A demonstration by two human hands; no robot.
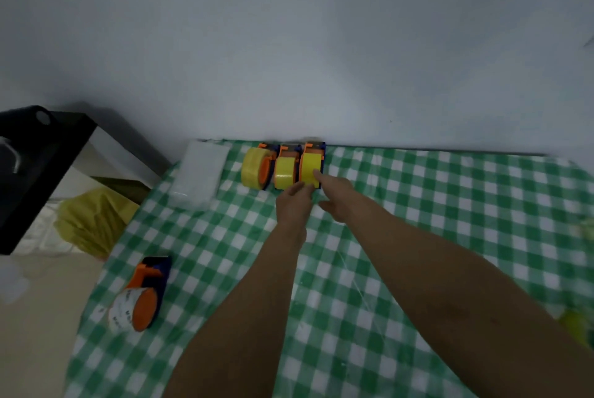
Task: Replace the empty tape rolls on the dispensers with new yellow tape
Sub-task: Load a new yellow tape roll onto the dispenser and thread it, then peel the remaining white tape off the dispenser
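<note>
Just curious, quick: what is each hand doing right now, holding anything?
Left hand: open, fingers touching yellow tape on the rightmost dispenser.
Right hand: open, a finger resting on that same tape.

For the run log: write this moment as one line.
left hand, right hand: at rightmost dispenser; wall row: three yellow-loaded; front dispenser: empty roll

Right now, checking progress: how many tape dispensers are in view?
4. By the wall with yellow tape: left dispenser, middle dispenser, right dispenser. Fourth dispenser, whitish roll, lies near the table's left edge. Others may sit off-frame.
</note>
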